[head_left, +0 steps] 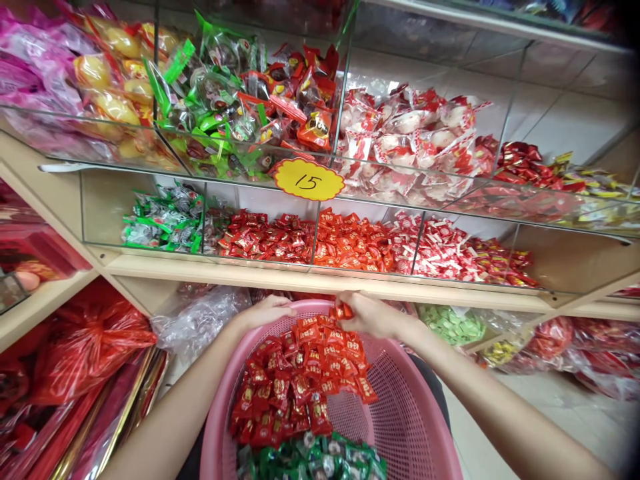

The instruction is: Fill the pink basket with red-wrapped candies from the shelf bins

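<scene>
A pink plastic basket (430,413) with mesh walls stands in front of me, below the shelves. Inside it lie orange-red wrapped candies (345,357), darker red wrapped candies (273,393) and green wrapped candies (320,457). My left hand (270,311) is closed over the basket's far rim, its fingertips partly hidden. At the far right part of the rim, my right hand (367,315) is closed on an orange-red candy (342,311), just above the pile of similar ones.
Ahead, glass-fronted bins hold green candies (165,223), red ones (270,237), orange-red ones (353,243) and red-white ones (445,243). A wooden shelf edge (250,270) runs just above my hands. A yellow price tag (309,179) reads 15. A red plastic bag (95,347) sits left.
</scene>
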Demonstrator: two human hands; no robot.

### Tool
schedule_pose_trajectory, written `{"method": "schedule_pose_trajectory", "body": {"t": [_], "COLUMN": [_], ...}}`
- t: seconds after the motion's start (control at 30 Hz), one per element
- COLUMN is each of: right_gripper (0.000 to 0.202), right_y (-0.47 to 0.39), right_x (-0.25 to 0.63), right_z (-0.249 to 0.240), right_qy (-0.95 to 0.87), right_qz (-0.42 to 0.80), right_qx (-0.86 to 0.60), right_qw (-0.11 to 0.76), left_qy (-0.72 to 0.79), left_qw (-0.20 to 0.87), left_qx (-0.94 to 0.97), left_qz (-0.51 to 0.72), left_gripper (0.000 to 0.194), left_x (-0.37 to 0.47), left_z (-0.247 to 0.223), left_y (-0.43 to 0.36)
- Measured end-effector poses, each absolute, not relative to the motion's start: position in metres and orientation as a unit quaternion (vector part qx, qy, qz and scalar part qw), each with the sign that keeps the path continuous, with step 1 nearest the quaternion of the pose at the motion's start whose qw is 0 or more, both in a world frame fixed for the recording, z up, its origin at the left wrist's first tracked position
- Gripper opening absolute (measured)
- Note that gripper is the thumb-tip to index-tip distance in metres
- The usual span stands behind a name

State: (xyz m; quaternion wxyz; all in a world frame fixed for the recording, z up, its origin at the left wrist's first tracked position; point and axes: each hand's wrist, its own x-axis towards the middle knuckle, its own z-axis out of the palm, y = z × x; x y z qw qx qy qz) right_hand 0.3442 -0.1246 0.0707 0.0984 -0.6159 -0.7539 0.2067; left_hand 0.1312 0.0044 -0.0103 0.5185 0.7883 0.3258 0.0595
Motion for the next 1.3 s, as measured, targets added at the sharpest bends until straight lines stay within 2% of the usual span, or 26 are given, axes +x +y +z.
{"method": "schedule_pose_trajectory", "body": {"t": [0.17,0.5,0.67,0.87,1.03,1.3], "right_gripper": [0.021,0.027,0.029,0.019,0.023,0.029], "right_y": [-0.114,-0.109,-0.114,-0.113,-0.105,-0.098], "right_x": [0.337,0.327,0.328,0.323,0.298,0.283], "right_z": [0.051,0.047,0.048,0.052,0.057,0.060], "right_qy": [-0.774,-0.776,-0.771,-0.798,-0.818,-0.792], "right_qz": [0.135,0.090,0.099,0.087,0.096,0.091], "right_qx": [-0.619,-0.623,-0.628,-0.596,-0.566,-0.599], "right_qw": [0.014,-0.044,-0.038,0.011,-0.032,-0.071], "left_qy": [0.327,0.317,0.321,0.316,0.319,0.306], "left_qw": [0.525,0.497,0.508,0.510,0.514,0.521], "left_qx": [0.784,0.804,0.797,0.797,0.793,0.793], "left_qz": [0.058,0.073,0.067,0.068,0.073,0.078], "left_gripper": [0.037,0.030,0.033,0.033,0.035,0.036], "left_x": [0.130,0.129,0.130,0.131,0.132,0.131], "left_z": [-0.006,-0.007,-0.004,-0.005,-0.005,0.000], "left_y": [0.002,0.003,0.001,0.001,0.001,0.000]}}
